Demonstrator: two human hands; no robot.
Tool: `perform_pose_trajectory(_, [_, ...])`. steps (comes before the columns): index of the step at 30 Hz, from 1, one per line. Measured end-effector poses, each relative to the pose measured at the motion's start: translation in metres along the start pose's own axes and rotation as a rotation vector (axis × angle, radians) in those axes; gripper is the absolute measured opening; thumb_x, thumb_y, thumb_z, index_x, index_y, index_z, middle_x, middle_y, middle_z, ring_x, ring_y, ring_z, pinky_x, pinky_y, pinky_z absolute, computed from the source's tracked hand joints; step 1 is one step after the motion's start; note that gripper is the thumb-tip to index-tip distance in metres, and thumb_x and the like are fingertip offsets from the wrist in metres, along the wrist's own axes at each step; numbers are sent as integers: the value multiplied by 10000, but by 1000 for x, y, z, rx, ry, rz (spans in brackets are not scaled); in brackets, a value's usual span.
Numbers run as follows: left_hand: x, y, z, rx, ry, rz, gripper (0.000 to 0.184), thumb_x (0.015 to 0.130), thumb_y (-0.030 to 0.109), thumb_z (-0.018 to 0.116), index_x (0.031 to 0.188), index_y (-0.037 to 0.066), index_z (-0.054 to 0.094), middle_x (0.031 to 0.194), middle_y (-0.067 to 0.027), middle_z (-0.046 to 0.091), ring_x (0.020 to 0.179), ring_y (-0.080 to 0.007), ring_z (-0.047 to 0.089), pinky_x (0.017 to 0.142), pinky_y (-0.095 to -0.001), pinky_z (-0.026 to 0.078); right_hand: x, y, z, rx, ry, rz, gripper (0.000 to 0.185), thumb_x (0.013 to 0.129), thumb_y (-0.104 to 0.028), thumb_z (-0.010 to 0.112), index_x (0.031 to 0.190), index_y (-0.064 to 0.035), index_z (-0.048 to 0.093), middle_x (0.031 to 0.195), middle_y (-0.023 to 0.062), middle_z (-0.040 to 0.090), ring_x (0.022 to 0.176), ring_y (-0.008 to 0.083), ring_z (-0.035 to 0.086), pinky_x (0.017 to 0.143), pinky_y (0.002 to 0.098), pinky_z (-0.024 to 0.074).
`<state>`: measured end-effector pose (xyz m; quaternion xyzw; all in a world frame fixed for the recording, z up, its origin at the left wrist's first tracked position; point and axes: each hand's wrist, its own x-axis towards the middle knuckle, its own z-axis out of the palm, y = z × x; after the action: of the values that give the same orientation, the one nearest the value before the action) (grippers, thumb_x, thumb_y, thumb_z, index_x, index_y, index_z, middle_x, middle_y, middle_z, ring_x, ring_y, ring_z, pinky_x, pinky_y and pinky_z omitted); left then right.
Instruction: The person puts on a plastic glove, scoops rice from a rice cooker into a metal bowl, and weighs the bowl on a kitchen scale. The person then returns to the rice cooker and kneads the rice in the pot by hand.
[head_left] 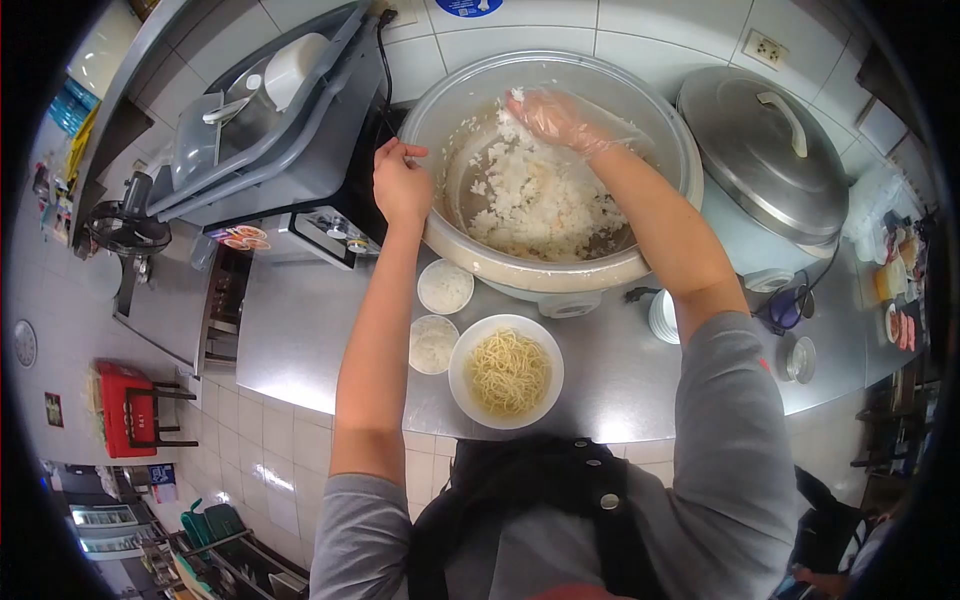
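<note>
The right forearm hides part of the cooker rim.

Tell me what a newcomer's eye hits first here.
The big open cooker at top centre, with white rice inside and the plastic-gloved right hand in it. Next, noodles in a white bowl, nearer the person on the metal counter.

Loose rice in an open pot

White rice lies in a crumbly heap, faintly browned in places, stray grains clinging to the metal inside. The round, cream-rimmed pot stands upright on the counter.
</note>
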<state>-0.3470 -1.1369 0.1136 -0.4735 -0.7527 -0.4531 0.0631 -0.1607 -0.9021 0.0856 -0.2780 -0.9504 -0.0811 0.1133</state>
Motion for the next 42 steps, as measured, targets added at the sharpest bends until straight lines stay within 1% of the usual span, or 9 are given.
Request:
perform_pose_trajectory(6, [0,-2,1,9,8,17,232,804,7,526,867,125,715,1273,-104,587,1083,-300,617,841,-409,507,-32,-51,-64,389,205,150,370,932,-109,452,1299,-109,488,1119,105,603,1049,242,585,880,349,509])
perform_pose_trajectory(14, [-1,1,0,-24,27,9,226,794,-8,537,861,125,707,1265,-125,584,1068,-316,618,844,-409,504,-38,-27,-74,284,-632,-120,584,854,-177,665,1393,-123,444,1326,136,548,1128,286,579,940,425,465])
perform_pose_trajectory(16, [0,2,-1,-43,31,2,227,793,-14,537,860,123,705,1263,-128,583,1063,-319,619,843,-410,504,-45,-2,-72,859,-411,444,508,821,-187,712,1289,-65,555,1238,129,609,1061,281,618,880,423,509])
perform_pose_trajectory(24, [0,4,-4,-71,-33,-42,254,806,-39,518,896,105,707,1322,-134,546,1100,-316,605,878,-385,489,15,10,-13,-281,-451,210,368,777,-166,684,1128,-54,671,1118,146,665,1010,292,644,870,389,520])
perform_pose_trajectory(33, [-2,6,-1,-42,-4,-32,273,738,-50,527,865,118,700,1306,-132,546,986,-378,596,833,-424,497,32,-117,139,508,-425,-532,223,842,-225,594,986,-83,689,835,66,670,720,220,612,628,380,477])
perform_pose_trajectory(35, [-2,6,0,-42,-5,-36,275,740,-49,525,868,120,701,1311,-129,542,992,-374,597,833,-424,498,-40,-150,2,1148,-677,309,235,849,-224,592,903,-23,701,765,58,660,678,199,624,613,364,516])
perform_pose_trajectory(36, [-3,5,0,-36,-12,-39,278,742,-48,523,871,122,701,1316,-125,537,999,-369,597,833,-423,499,-51,-146,-8,1149,-676,309,235,849,-224,592,903,-23,701,765,58,660,678,199,624,613,364,516])
perform_pose_trajectory(40, [-4,6,0,-37,-2,-31,270,752,-41,523,871,123,701,1310,-124,542,1005,-371,598,833,-424,500,-92,-115,-24,-141,-250,-738,238,873,-230,563,924,-38,693,833,83,663,654,197,613,584,383,515])
perform_pose_trajectory(42, [-4,6,-1,-50,-3,-57,262,764,-32,526,869,130,703,1306,-124,545,1012,-367,600,835,-422,500,-97,-104,-14,72,-331,-587,254,878,-240,561,966,-36,683,890,91,660,727,209,617,650,390,513])
